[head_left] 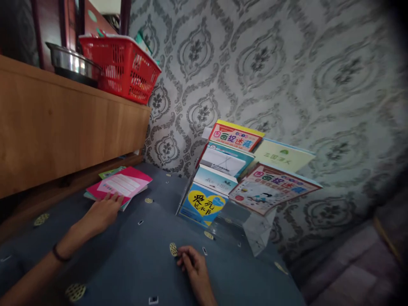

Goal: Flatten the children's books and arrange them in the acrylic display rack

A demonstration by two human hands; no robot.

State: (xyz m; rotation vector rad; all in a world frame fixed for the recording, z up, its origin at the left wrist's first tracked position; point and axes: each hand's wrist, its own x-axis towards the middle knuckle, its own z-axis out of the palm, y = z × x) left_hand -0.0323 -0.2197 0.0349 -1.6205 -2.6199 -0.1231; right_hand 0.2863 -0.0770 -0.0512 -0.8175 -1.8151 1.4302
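My left hand (104, 212) rests its fingertips on the near edge of a pink booklet (127, 180), which tops a small pile at the left; the fingers lie over the cover and the thumb is hidden. My right hand (194, 264) is on the dark blue cloth (134, 263), fingers curled in with nothing visible in them. Ahead of it stands a clear acrylic book rack (259, 236) with tiered picture books. Among these are a blue book with a yellow heart (202, 204) low in front and a brown-red book (270, 189) at the right.
A wooden ledge (63, 127) runs along the left, above the booklet pile. On it stand a red plastic basket (127, 68) and a steel basin (72, 61). Patterned wallpaper (255, 63) covers the wall behind the rack. The cloth-covered surface drops off at the right.
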